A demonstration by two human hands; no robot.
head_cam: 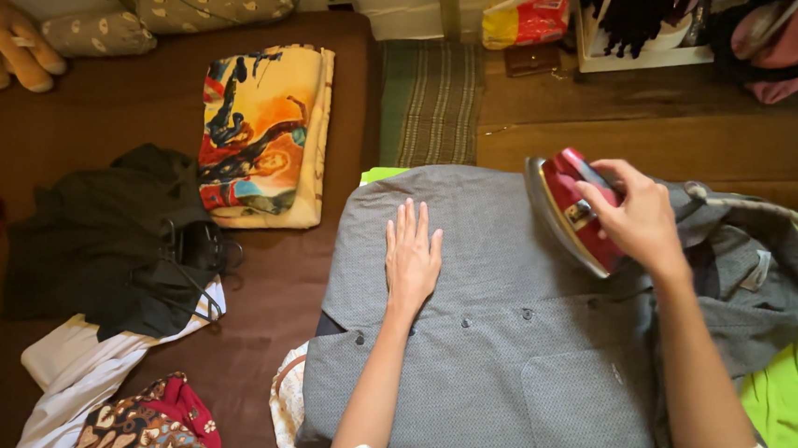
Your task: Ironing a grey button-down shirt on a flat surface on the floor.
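Observation:
A grey button-up shirt (pixel 493 352) lies spread flat in front of me over a green cloth (pixel 789 401). My left hand (pixel 412 253) rests flat on the shirt, fingers together, palm down near its left side. My right hand (pixel 638 217) grips the handle of a red iron (pixel 569 203), which is tilted up on its edge with the metal soleplate facing left, at the shirt's upper right. The shirt's collar and a sleeve bunch up at the right.
A folded colourful printed blanket (pixel 265 130) lies to the upper left. A dark garment with hangers (pixel 126 242) sits at the left, with white and patterned cloths (pixel 142 412) below. A green woven mat (pixel 431 100), pillows (pixel 218 1) and a white bin (pixel 646 31) line the back.

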